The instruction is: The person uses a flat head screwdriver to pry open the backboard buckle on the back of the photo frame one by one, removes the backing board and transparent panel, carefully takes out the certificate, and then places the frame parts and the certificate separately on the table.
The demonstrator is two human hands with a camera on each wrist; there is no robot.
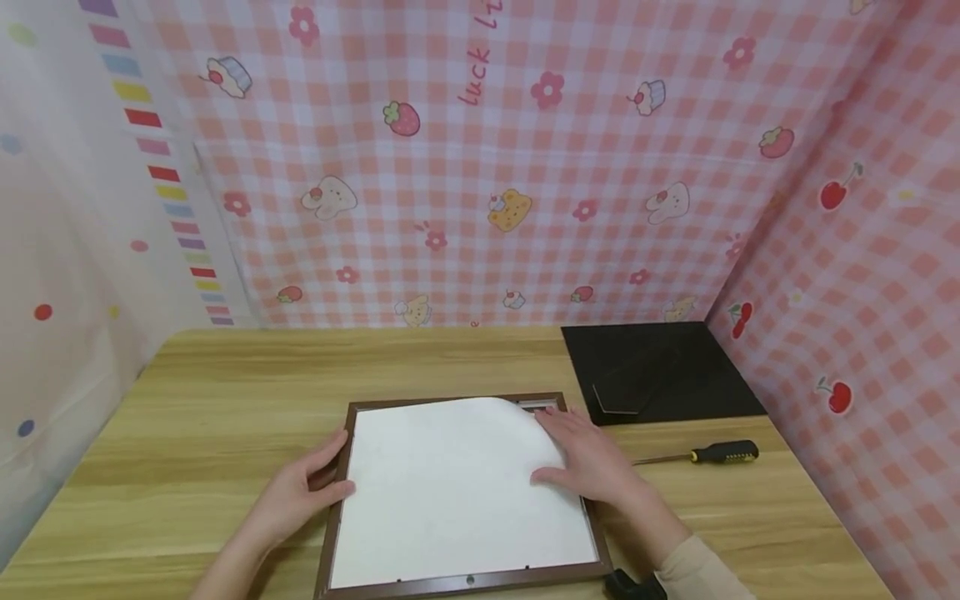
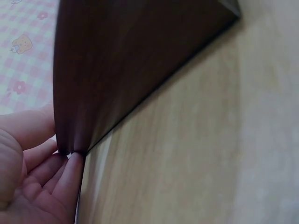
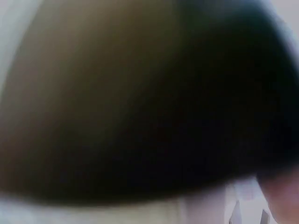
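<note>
A brown picture frame lies on the table with a white sheet spread inside it. My left hand grips the frame's left side, thumb over the rim and fingers against the outer edge. In the left wrist view, the left fingers touch the frame's dark side. At the upper right my right hand holds the sheet's edge, thumb on top and fingers beyond the edge. That corner of the sheet bends, baring part of the frame's inside. A dark blur covers most of the right wrist view.
A black panel lies at the table's back right, with a thin-edged dark piece on it. To the right of my right hand is a screwdriver. A black object sits by the frame's lower right corner. Patterned cloth hangs behind the table.
</note>
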